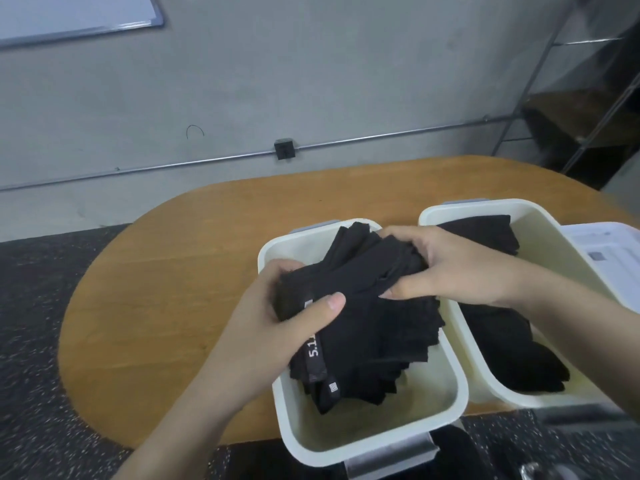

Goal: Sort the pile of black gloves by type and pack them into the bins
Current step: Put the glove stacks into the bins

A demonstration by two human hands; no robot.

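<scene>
Gloves (367, 306): soft, light, floppy stack; our left hand (277, 320) and right hand (446, 265) grip opposite ends over left bin (450, 386).

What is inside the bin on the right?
The right bin holds black gloves lying along its floor, with a bare cream patch showing at the far end. The right hand and forearm cross over its middle, hiding what lies beneath.
</scene>
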